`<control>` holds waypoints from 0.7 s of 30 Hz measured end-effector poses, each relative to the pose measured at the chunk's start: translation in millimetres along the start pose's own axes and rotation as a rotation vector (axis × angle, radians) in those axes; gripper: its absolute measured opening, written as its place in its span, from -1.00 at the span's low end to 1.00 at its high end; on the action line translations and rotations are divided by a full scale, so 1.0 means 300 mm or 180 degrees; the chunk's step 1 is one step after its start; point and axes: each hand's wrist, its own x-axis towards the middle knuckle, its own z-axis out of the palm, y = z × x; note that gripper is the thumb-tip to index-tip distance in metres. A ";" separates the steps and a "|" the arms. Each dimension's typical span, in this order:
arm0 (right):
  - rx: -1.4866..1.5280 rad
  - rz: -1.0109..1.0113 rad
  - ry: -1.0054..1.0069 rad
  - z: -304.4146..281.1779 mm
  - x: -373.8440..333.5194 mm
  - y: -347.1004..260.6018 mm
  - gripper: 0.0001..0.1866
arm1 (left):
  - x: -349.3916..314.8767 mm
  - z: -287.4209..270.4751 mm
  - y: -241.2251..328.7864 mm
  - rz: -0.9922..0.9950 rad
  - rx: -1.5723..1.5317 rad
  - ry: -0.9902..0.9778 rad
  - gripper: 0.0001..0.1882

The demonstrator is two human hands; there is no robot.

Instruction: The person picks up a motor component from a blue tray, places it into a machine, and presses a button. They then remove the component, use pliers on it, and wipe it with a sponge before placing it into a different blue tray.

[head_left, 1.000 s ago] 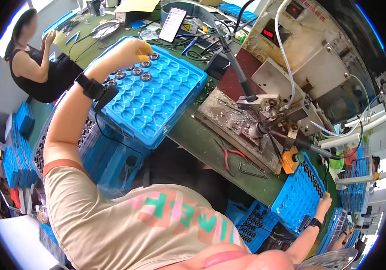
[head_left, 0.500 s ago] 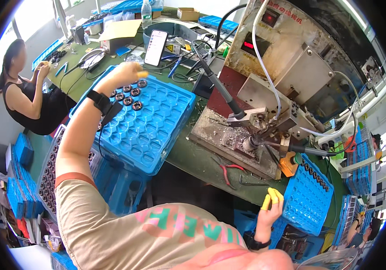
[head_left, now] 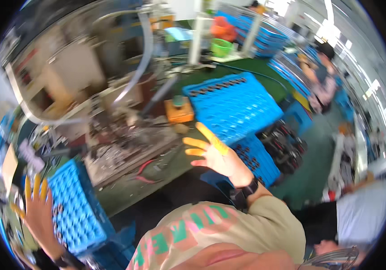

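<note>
My left hand (head_left: 39, 220), with yellow finger covers, is open with straight fingers at the left edge of a blue moulded tray (head_left: 78, 204). A few dark round parts (head_left: 58, 221) sit in that tray beside the hand. My right hand (head_left: 220, 157), also in yellow finger covers, is open with its fingers spread, holding nothing. It hovers by the near left corner of a second blue tray (head_left: 238, 110). Dark round parts (head_left: 217, 87) line that tray's far edge.
A worn machine (head_left: 78, 67), blurred, stands on the green bench at left. An orange block (head_left: 178, 112) and red-handled pliers (head_left: 145, 172) lie before it. Below the right tray are another blue tray (head_left: 267, 168) and a heap of dark parts (head_left: 285, 146). Other people are at right.
The view has swung right. My left hand has gone from over the left tray's parts to its edge, fingers now straight. My right hand has risen toward the right tray and spread its fingers.
</note>
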 end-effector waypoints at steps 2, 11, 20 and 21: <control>0.0073 -0.0169 0.0004 0.048 -0.052 -0.044 -0.25 | 0.035 -0.011 -0.019 -0.0028 -0.0084 -0.0269 -0.19; 0.0017 -0.1655 0.0588 0.017 -0.292 -0.224 -0.37 | -0.241 -0.463 -0.159 -0.0962 0.6440 0.0589 -0.62; 0.0292 -0.2558 0.1306 -0.092 -0.377 -0.327 -0.51 | -0.099 -0.022 -0.148 -0.1363 0.6071 0.0574 -0.67; 0.0132 -0.2644 0.1257 -0.083 -0.391 -0.342 -0.52 | -0.090 -0.019 -0.143 -0.1257 0.5892 0.0527 -0.66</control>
